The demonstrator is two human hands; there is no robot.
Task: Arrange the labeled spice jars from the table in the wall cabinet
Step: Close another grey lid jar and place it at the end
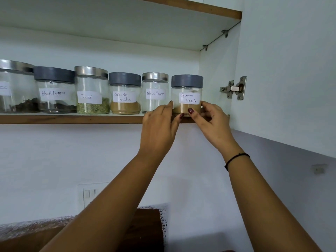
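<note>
Your left hand (pixel 160 128) and right hand (pixel 212 122) both grasp the base of the grey-lidded clear glass Garam Masala jar (pixel 188 91), thumbs on its front and fingers curled round its sides. The jar stands upright at the right end of the wood-edged white cabinet shelf (pixel 72 119), just beside the steel-lidded Black Pepper jar (pixel 155 88).
</note>
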